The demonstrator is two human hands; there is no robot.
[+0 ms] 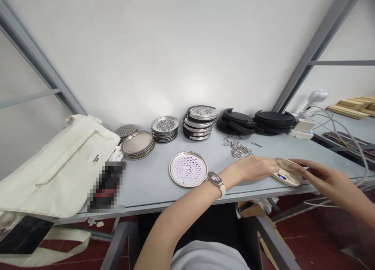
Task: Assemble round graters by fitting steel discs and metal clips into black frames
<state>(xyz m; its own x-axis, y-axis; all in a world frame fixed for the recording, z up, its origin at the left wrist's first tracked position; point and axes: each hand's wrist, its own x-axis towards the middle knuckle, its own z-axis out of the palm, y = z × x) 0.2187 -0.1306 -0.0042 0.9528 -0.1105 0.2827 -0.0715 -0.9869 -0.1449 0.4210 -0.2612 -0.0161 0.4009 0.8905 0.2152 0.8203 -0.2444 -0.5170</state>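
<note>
A beige earbud charging case (288, 179) with a small lit display lies open at the right front of the table. My right hand (325, 177) grips its right side, thumb and fingers at the edge. My left hand (259, 168), a watch (216, 178) on its wrist, reaches across to the case's left side. Its fingers are closed at the case, and what they hold, if anything, is hidden. Near my left forearm lies a round metal grater plate (188, 169) with a pale lilac surface and rows of slots.
Stacked grater discs (165, 128), plain metal discs (137, 144) and black rings (274, 122) line the wall. Metal clips (238, 148) lie loose behind my left hand. A white bag (61, 164) fills the left end. Cables (348, 131) and a charger (304, 123) are at right.
</note>
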